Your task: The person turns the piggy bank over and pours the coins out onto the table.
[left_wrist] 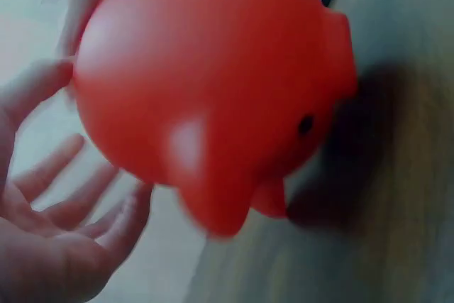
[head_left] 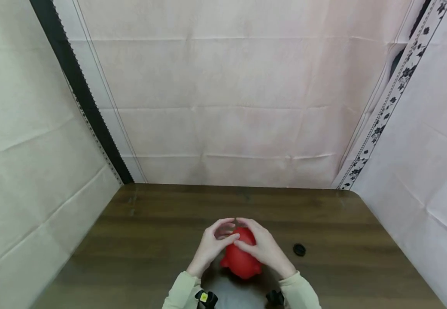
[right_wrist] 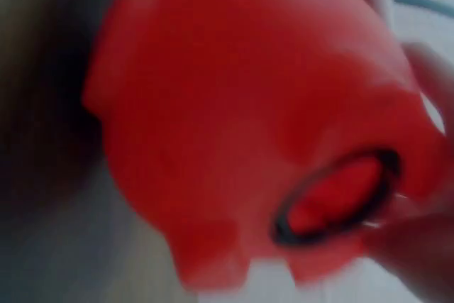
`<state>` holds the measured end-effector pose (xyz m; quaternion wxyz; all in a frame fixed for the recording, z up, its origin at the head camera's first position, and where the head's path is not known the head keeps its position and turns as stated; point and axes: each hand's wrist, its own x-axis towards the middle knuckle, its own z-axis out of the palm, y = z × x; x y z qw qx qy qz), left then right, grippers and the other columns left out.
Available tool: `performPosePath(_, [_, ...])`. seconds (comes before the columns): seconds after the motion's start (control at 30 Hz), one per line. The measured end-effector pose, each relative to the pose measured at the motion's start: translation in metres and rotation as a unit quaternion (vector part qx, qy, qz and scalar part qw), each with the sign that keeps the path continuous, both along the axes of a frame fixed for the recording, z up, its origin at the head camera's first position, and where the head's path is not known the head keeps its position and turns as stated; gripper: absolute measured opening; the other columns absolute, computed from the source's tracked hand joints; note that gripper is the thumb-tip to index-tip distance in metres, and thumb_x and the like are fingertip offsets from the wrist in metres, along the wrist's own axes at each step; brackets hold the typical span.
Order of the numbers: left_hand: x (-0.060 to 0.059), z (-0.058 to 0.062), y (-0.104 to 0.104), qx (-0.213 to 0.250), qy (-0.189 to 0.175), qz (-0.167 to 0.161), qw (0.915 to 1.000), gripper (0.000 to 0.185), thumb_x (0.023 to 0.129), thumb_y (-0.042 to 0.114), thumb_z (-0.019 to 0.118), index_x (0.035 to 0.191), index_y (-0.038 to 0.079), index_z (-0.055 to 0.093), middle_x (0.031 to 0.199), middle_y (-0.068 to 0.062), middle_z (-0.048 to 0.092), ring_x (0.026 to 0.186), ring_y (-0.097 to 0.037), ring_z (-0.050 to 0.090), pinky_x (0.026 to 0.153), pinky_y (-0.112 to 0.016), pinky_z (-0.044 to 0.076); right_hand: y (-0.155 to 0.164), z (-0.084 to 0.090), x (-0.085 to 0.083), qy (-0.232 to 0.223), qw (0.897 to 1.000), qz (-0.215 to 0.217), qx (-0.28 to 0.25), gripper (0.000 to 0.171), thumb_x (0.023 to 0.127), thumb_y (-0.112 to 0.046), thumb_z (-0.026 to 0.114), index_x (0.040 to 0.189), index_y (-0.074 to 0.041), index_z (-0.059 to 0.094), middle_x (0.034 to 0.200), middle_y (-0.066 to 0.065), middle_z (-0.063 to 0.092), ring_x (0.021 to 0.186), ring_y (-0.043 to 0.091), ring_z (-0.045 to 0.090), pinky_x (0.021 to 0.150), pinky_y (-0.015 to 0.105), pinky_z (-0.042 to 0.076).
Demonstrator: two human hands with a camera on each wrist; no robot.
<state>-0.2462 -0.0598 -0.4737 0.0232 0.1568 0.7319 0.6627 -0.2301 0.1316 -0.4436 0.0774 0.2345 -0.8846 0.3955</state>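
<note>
A red piggy bank is held between both hands, its snout tipped down toward the table. My left hand cups its upper left side, with the thumb and fingertips against it. From the other side my right hand grips its upper part. The left wrist view shows a black eye, the snout and an ear on the piggy bank. In the right wrist view, a round hole with a black rim opens in its underside, close to the right fingers. A small black round cap lies on the table right of the hands.
The brown wood-grain table has rounded far corners. White cloth hangs behind it and on both sides, with a black strip at left and a flower-patterned border at right.
</note>
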Motion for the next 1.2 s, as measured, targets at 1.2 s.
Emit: performPosePath(1.2, [-0.001, 0.001, -0.011, 0.009, -0.137, -0.105, 0.9849, 0.055, 0.098, 0.044, 0.05, 0.142, 0.012, 0.045, 0.138, -0.015, 0.053, 0.109, -0.018, 0.06, 0.095, -0.044, 0.054, -0.004, 0.017, -0.004, -0.045, 0.996, -0.067, -0.025, 0.053, 0.073, -0.035, 0.084, 0.119, -0.022, 0.063, 0.119, 0.0, 0.065, 0.096, 0.02, 0.062, 0.072, 0.035, 0.058])
